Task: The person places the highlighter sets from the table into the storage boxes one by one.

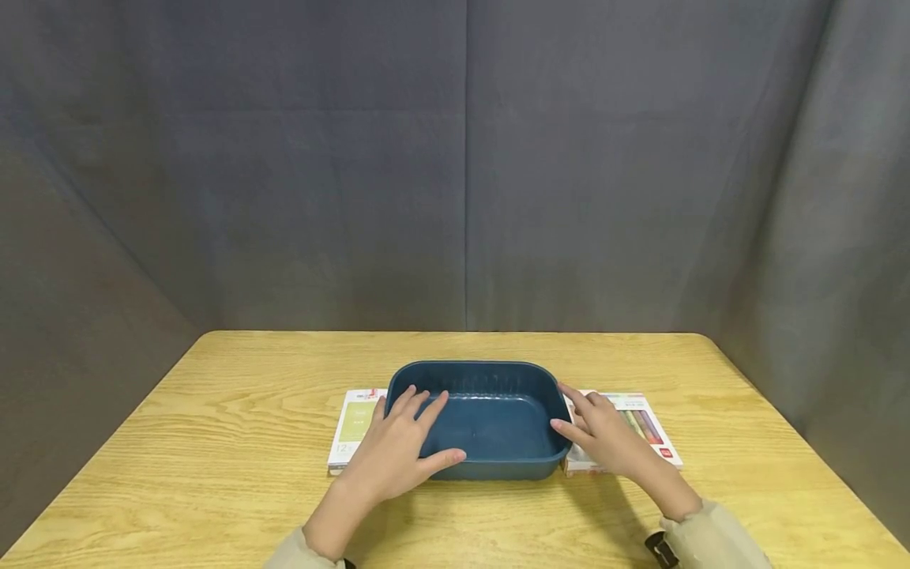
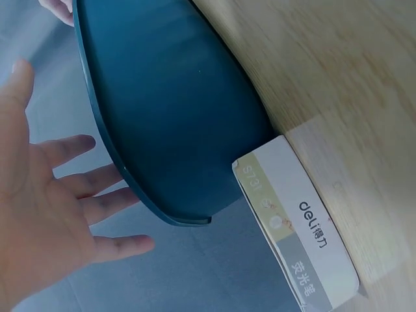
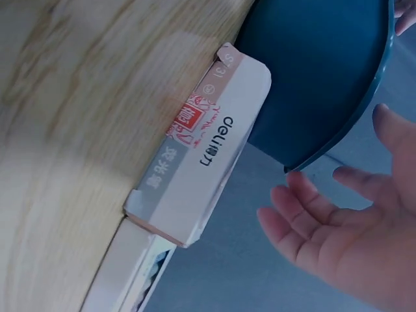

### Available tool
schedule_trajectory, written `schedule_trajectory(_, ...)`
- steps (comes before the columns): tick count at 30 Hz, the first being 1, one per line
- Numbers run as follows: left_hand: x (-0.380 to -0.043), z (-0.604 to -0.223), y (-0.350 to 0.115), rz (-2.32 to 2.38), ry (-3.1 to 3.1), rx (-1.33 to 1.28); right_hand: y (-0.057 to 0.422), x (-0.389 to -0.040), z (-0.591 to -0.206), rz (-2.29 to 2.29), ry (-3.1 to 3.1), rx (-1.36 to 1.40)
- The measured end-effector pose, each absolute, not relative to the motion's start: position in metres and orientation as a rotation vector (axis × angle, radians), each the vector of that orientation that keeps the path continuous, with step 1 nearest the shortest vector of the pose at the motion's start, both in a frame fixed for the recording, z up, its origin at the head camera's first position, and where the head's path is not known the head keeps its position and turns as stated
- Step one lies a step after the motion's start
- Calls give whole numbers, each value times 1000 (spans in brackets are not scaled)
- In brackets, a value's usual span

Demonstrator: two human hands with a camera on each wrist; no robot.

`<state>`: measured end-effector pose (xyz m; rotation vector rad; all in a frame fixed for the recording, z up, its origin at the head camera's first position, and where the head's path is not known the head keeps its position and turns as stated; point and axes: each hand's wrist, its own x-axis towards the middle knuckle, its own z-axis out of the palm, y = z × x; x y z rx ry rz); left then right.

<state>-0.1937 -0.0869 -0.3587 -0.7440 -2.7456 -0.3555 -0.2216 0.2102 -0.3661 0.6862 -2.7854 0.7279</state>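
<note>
A dark blue rectangular basin [image 1: 490,472] stands on the table, its inside bare. At its left end, my left hand [image 1: 394,450] hovers over the rim with fingers spread. My right hand [image 1: 604,438] is at the right rim, fingers loosely extended and the thumb reaching toward the edge. In both wrist views the fingertips lie right at the basin's rim without curling round it. Against the basin's left side lies a flat white and green deli highlighter box [image 2: 296,224]. On the right, beneath my right hand, lies another deli highlighter box [image 3: 201,149] with a red print.
A second white carton [image 3: 120,266] with a window showing its contents adjoins the right box. The wooden table [image 1: 249,411] has rounded far corners. Grey curtains [image 1: 341,174] hang behind it and along both sides. Black straps [image 1: 661,549] circle my wrists below light sleeves.
</note>
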Motion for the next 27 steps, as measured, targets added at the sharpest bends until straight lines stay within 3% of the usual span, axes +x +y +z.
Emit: schedule_trajectory(27, -192, -363, -103, -499, -2702, -741, 222, -240, -380, 1680, -2781, 665)
